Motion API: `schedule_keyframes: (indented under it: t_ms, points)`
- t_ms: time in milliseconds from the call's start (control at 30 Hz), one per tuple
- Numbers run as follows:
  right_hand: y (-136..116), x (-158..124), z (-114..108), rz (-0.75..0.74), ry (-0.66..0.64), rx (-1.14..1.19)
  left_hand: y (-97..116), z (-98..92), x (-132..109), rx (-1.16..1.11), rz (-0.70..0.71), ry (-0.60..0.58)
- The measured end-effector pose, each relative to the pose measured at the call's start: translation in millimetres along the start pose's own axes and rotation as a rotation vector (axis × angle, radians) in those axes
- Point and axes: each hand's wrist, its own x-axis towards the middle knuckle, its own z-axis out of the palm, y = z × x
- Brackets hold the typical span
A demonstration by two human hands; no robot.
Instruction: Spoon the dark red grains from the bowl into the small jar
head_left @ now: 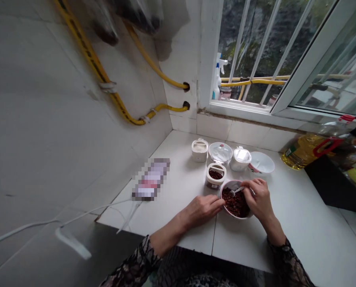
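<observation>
A small pink-rimmed bowl [227,185] full of dark red flakes sits on the white tiled counter [178,187]. My left hand [204,208] rests against the bowl's left side, fingers curled on its rim. My right hand [258,198] is closed on a small white spoon [236,191], whose tip dips into the flakes. Just behind the bowl stands an open white jar [215,175] holding the same dark red flakes.
Behind it stand two lidded white jars [200,150] [240,158], a glass-lidded bowl [220,152] and a white bowl [261,163]. An oil bottle [312,145] lies at right. Yellow hoses run along the wall; a white cable trails off the counter's left edge.
</observation>
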Motion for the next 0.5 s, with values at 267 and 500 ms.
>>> schedule_keyframes:
  t_ms: [267, 500]
  points:
    - [4.2, -2.2, -4.6, 0.239, 0.091, 0.105, -0.7, 0.1, -0.5, -0.01, -0.007, -0.013]
    - [1.1, -3.1, -4.9, 0.454, 0.122, 0.246, -1.7, 1.6, -2.4, -0.037, 0.003, 0.007]
